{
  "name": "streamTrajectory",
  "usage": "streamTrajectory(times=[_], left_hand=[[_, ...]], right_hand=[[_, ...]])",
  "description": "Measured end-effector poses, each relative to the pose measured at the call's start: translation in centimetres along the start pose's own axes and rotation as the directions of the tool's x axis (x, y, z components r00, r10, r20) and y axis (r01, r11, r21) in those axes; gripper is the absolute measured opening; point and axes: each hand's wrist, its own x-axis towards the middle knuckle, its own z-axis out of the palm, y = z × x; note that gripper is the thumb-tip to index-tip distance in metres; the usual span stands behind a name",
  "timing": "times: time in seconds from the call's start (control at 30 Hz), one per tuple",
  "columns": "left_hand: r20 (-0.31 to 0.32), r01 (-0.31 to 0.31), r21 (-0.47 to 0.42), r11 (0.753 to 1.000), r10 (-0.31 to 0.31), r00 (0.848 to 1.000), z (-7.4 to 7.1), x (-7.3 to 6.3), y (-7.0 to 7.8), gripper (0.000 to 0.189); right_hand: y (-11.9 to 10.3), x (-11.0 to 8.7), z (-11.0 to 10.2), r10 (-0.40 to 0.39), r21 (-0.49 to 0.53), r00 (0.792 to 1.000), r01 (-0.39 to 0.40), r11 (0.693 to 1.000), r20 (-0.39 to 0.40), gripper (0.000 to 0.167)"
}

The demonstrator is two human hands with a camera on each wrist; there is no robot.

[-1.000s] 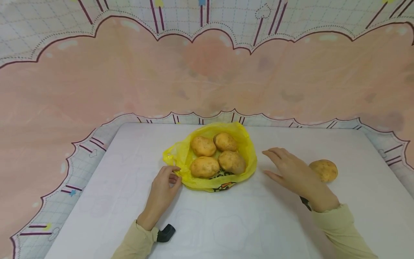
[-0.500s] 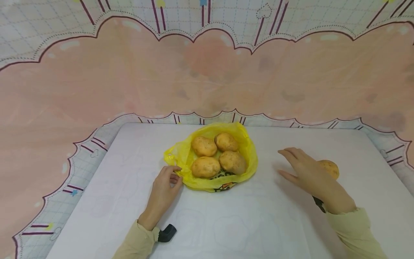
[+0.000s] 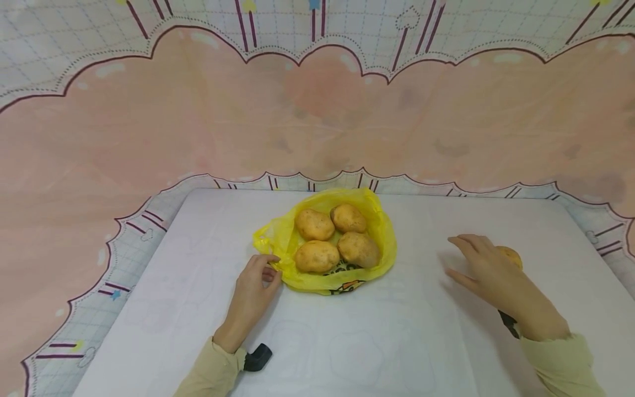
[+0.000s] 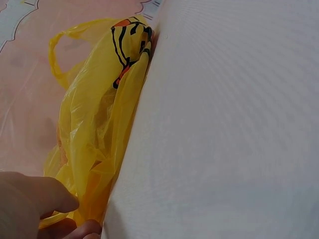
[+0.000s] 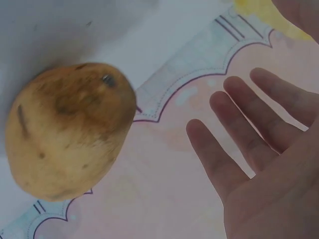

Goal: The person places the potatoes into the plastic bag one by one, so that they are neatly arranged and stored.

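A yellow plastic bag lies spread open on the table with several potatoes in it. At the bag's near left edge, my left hand pinches the plastic between thumb and fingers; in the left wrist view the bag shows printed black stripes. Over on the right, my right hand is held above the table with its fingers extended, holding nothing. A single potato lies just beyond it, partly hidden by the hand in the head view. The right wrist view shows that potato apart from the fingers.
White cloth covers the table. Behind it hangs a pink and white patterned curtain, which also runs along the left and right table edges. A black wrist mount sits beside the left sleeve.
My right hand has moved away from the bag, to the right and slightly nearer, covering more of the single potato. My left hand stays at the bag's edge.
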Motion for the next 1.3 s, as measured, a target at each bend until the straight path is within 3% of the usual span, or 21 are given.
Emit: streamTrajectory(times=[0.17,0.4,0.87,1.07,1.3], left_hand=[[-0.003,-0.012,-0.001,1.0,0.012,1.0,0.0,0.0,0.0,0.027],[-0.001,-0.011,0.001,1.0,0.011,1.0,0.0,-0.1,-0.1,0.028],[-0.001,-0.008,-0.001,1.0,0.008,1.0,0.0,0.0,0.0,0.028],[0.006,0.006,0.001,1.0,-0.006,1.0,-0.1,0.0,0.0,0.028],[0.005,0.008,0.002,1.0,-0.008,1.0,-0.1,0.0,0.1,0.028]], right_hand=[[0.6,-0.6,-0.4,0.015,-0.025,1.0,-0.015,1.0,-0.004,0.056],[1.7,-1.5,-0.6,0.05,0.03,0.999,-0.05,0.998,-0.003,0.065],[3.6,-2.8,-0.3,0.134,-0.011,0.989,-0.133,0.991,0.063,0.072],[4.0,-3.3,-0.5,0.169,-0.011,0.982,-0.168,0.986,0.089,0.073],[3.9,-3.5,-0.8,0.239,-0.018,0.956,-0.239,0.971,0.17,0.071]])
